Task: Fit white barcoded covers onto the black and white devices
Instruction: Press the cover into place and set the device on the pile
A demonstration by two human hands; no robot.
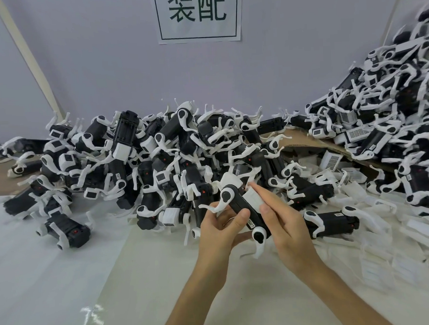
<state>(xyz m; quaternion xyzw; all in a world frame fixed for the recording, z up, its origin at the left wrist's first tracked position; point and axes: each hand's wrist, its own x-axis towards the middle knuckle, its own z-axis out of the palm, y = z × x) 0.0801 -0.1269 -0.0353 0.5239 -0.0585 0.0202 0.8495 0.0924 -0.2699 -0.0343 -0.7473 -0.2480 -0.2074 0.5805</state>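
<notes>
While the left hand (218, 227) grips a device (238, 206) above the table (164, 275), the right hand (285, 225) presses straight fingers on its cover (252, 197). Those fingers hide how the cover is seated.

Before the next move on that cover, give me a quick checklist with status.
1. Device held: ok. The left hand grips the device above the table.
2. Cover placed: ok. The white cover lies on the device's black body.
3. Pressing hand in place: ok. The right hand lays straight fingers on the cover.
4. Cover fully seated: cannot tell. The fingers hide its far edge.
5. Barcode facing out: cannot tell. No barcode shows on the cover.
6. More covers to hand: ok. Loose covers lie on the table at the right.
</notes>
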